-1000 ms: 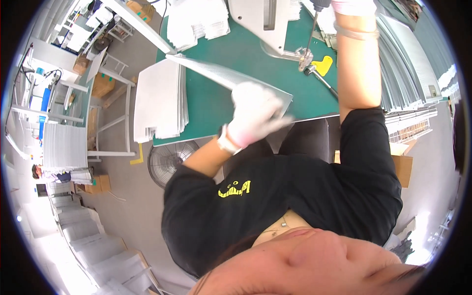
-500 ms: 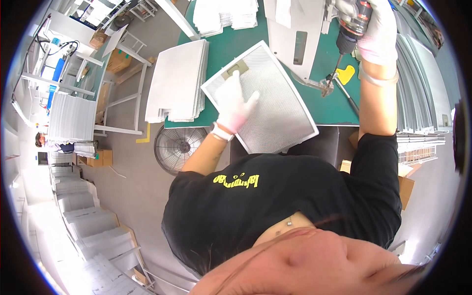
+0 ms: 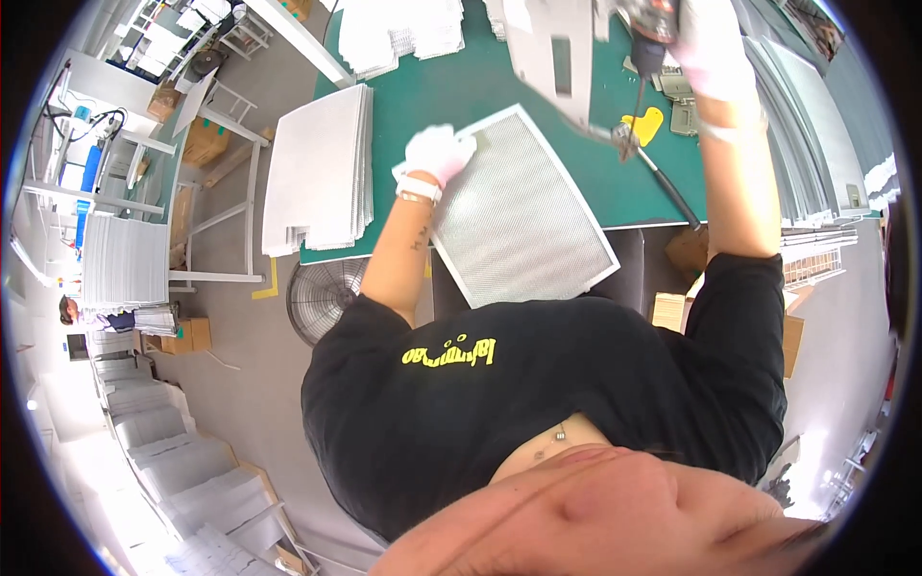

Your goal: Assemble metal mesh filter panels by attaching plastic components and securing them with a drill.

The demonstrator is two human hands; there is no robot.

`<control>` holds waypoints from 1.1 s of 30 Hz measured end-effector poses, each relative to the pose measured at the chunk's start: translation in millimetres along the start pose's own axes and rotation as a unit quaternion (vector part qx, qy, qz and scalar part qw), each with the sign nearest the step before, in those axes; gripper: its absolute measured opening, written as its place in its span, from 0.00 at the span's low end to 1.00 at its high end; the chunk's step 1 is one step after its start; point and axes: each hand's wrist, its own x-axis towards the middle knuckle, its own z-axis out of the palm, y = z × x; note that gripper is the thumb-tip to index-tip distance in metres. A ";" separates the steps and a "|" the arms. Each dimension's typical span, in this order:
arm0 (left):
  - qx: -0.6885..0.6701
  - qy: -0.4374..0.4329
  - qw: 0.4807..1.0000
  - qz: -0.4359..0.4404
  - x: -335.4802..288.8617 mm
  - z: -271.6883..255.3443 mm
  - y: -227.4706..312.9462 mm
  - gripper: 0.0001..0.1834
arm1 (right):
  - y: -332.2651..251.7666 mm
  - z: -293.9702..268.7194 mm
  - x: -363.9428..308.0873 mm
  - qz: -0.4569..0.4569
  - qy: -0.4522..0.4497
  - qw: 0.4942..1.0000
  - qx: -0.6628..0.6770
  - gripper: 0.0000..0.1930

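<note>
A silver mesh filter panel [image 3: 523,216] with a pale frame lies tilted over the near edge of the green table [image 3: 413,106]. My left hand [image 3: 439,154], in a white glove, is closed on its upper left edge and covers the spot there. My gloved right hand [image 3: 713,48] holds a power drill [image 3: 655,21] with its long bit pointing down. Below the bit tip is a small metal joint [image 3: 625,142] on the arm of a light metal plate fixture [image 3: 547,58]. The drill is partly cut off by the upper edge of the picture.
White panels are stacked at the left [image 3: 317,173], with another white stack [image 3: 403,29] behind. A yellow piece [image 3: 646,125], a black-handled rod [image 3: 672,197] and beige latch parts [image 3: 684,110] lie at the right. A floor fan [image 3: 322,300] stands under the table. More panels [image 3: 807,134] line the right side.
My left hand has moved from lying on the beige latch of the panel to gripping the panel's upper left edge. My right hand still holds the drill. The whole view has shifted slightly.
</note>
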 end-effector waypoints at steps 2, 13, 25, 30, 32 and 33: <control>0.011 0.088 0.992 0.090 14.5 -34.2 29.1 0.22 | -14.7 21.2 7.6 0.009 0.056 0.998 -0.011 0.09; -0.185 0.188 0.905 0.335 -144.2 -90.4 128.1 0.14 | 28.9 79.6 -17.9 -0.040 0.164 0.942 0.289 0.17; -0.179 0.139 0.927 0.299 -159.1 -95.0 121.0 0.15 | 71.1 98.5 -53.8 -0.075 0.226 0.958 -0.160 0.24; -0.182 0.152 0.929 0.283 -163.7 -82.7 119.7 0.14 | 79.5 82.1 -88.6 -0.067 0.250 0.909 -0.326 0.20; -0.182 0.162 0.924 0.296 -163.2 -86.6 127.2 0.15 | 64.1 65.2 -122.4 -0.062 0.280 0.899 -0.331 0.15; -0.184 0.162 0.923 0.298 -164.1 -85.1 127.3 0.15 | 61.0 61.2 -125.7 -0.051 0.223 0.935 -0.270 0.16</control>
